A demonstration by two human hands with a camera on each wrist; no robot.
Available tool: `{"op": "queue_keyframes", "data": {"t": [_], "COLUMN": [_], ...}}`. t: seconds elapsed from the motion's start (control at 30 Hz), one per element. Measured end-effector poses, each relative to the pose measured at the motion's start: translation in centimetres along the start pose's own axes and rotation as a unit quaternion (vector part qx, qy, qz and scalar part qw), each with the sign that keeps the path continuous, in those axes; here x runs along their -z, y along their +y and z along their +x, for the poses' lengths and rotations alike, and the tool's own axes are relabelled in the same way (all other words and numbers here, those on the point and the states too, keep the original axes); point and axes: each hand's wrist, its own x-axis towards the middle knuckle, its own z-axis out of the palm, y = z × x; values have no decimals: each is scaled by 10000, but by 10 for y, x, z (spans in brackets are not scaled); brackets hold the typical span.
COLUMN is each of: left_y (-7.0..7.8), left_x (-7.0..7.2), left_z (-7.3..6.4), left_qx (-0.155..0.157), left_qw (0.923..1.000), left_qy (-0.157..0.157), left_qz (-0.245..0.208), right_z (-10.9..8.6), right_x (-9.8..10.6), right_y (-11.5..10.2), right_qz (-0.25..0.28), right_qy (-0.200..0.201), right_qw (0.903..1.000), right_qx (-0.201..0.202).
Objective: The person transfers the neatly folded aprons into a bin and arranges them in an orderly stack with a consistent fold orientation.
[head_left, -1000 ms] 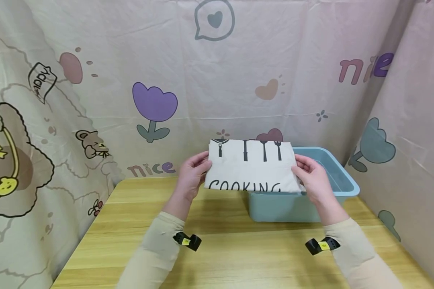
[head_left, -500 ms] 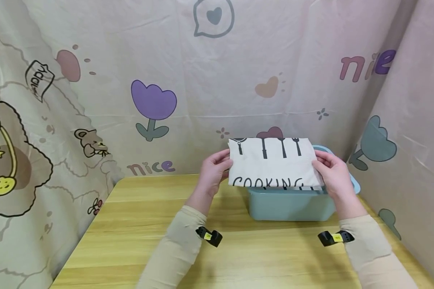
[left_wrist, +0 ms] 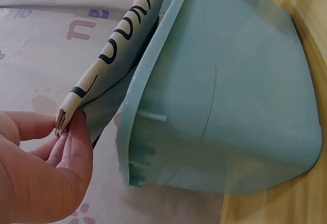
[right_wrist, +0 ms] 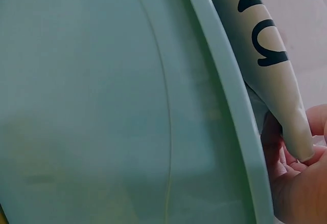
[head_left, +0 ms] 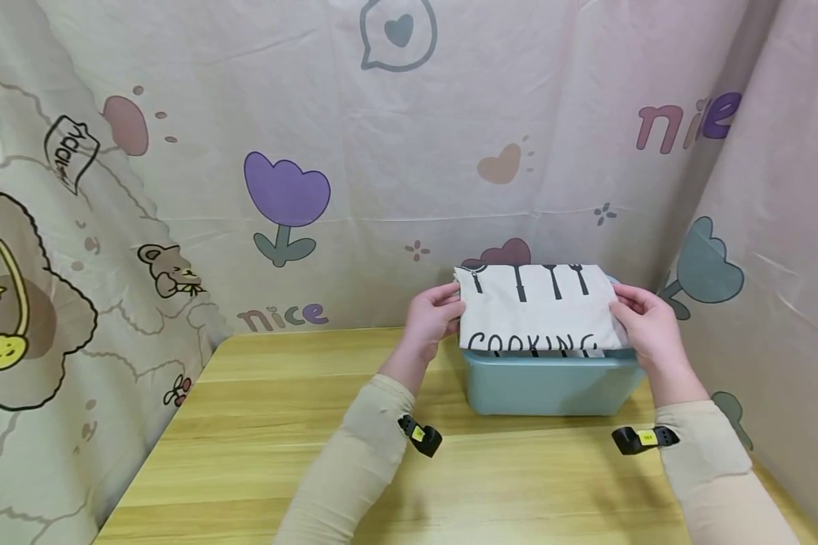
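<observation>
A folded white cloth, printed with black kitchen utensils and the word COOKING, is held level over the blue plastic bin. My left hand pinches its left end between thumb and fingers. At the opposite end, my right hand grips the fold the same way. The left wrist view shows the layered edge of the cloth just above the bin's rim. In the right wrist view the cloth's corner sits between the fingers. Most of the bin's opening is hidden beneath the cloth.
The bin stands on a wooden table, toward its back right. Behind it hangs a printed curtain, which also runs along both sides. Each sleeve carries a black wrist camera.
Both hands have carried the folded cloth to the right, from partly beside the bin to over its opening. The bin stays in place.
</observation>
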Motion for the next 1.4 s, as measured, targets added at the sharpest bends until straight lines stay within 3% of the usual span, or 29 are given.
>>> {"op": "queue_keyframes", "data": {"t": [0.2,0.53,1.03,1.13,1.3,1.4], "left_y": [-4,-13,-13,-13,-10,-8], "left_x": [-7,-17,-28,-25,-14,-6], "left_z": [7,14,19,19,17,17], "left_qx": [-18,83,-63,-95,-441,-619], "left_qw": [9994,9983,9905,9834,9599,9566], "left_qy": [103,302,352,218,228,303], "left_qz": [319,487,1328,1797,2758,2831], "right_z": [3,5,11,13,12,9], "right_x": [2,3,6,7,9,8], "right_y": [5,10,16,18,19,16], "right_qz": [-207,-408,-781,-871,-1534,-1825], "right_qy": [-12,-150,-231,-292,-474,-386], "right_qw": [9997,9986,9961,9952,9870,9810], "right_qx": [-142,-295,-351,-340,102,540]}}
